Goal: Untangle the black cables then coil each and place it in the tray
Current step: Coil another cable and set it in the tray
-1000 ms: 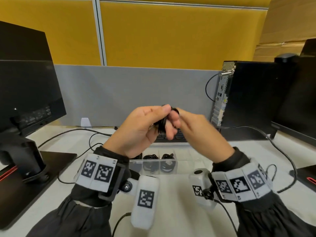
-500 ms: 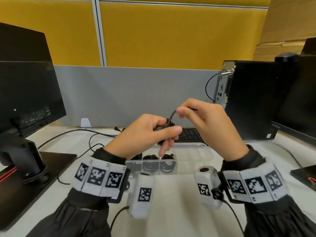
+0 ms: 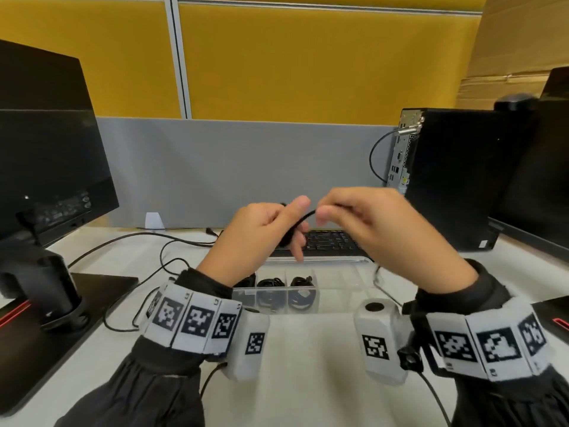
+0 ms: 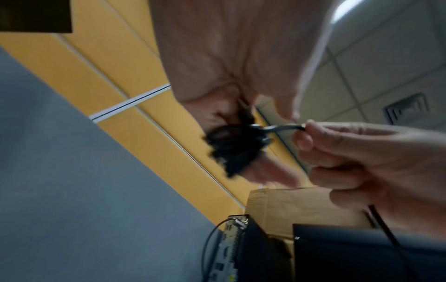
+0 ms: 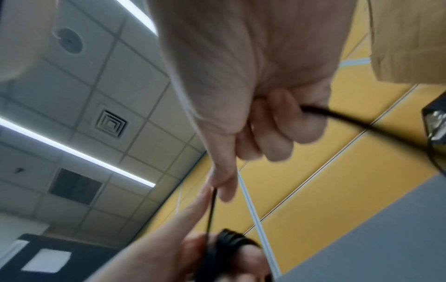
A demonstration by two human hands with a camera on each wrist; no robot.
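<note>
Both hands are raised above the clear tray [image 3: 345,286]. My left hand [image 3: 268,226] grips a small black cable coil [image 3: 289,234], wound around its fingers; the same coil [image 4: 237,147] shows blurred in the left wrist view. My right hand [image 3: 369,223] pinches the cable's free strand [image 3: 308,214] just right of the coil, and that strand [image 4: 280,128] runs taut from coil to fingertips. In the right wrist view the cable [image 5: 211,209] leads down from my pinch to the coil [image 5: 224,246], and its tail [image 5: 362,124] trails off to the right. Coiled black cables [image 3: 284,291] lie in the tray's left compartments.
A keyboard [image 3: 329,241] lies behind the tray. A monitor on a stand [image 3: 46,180] is at the left, a black computer tower [image 3: 455,180] at the right. Loose cables [image 3: 138,241] cross the white desk on the left. A grey and yellow partition stands behind.
My right hand has drawn away from the left, pulling a short strand out of the coil, then shifted slightly lower. The left hand keeps hold of the coil.
</note>
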